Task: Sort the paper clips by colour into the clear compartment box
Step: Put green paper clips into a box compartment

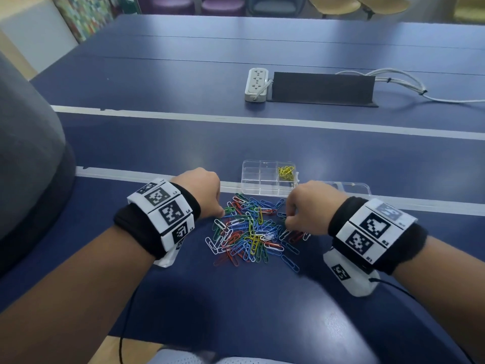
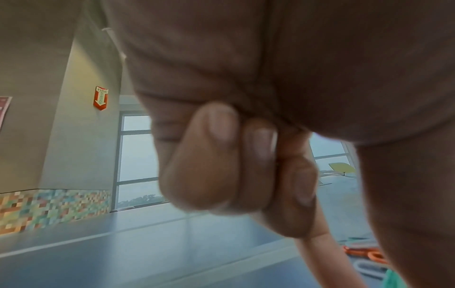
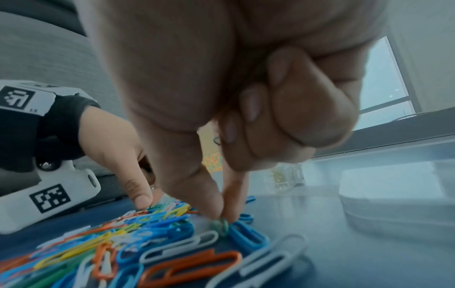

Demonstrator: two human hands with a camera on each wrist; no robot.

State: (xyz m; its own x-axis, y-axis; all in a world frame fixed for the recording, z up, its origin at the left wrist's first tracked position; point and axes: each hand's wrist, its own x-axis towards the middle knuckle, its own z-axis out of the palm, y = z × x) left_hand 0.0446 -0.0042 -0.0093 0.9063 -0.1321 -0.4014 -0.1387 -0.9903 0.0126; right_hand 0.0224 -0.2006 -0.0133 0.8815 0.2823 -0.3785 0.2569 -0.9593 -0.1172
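A pile of mixed-colour paper clips (image 1: 252, 232) lies on the blue table, just in front of the clear compartment box (image 1: 258, 189). Yellow clips (image 1: 286, 172) fill the box's far right compartment. At the pile's right edge, my right hand (image 1: 286, 222) pinches a green paper clip (image 3: 220, 228) between thumb and forefinger, its other fingers curled in. My left hand (image 1: 222, 212) reaches into the pile's upper left edge with its outer fingers (image 2: 209, 155) curled. Its thumb tip (image 3: 142, 200) rests on the clips. Whether it holds one is hidden.
The box's clear lid (image 1: 351, 187) lies to the right of the box. Farther back stand a white power strip (image 1: 257, 84) and a black cable cover (image 1: 322, 86) with white cables. A grey chair back (image 1: 29, 153) rises at the left.
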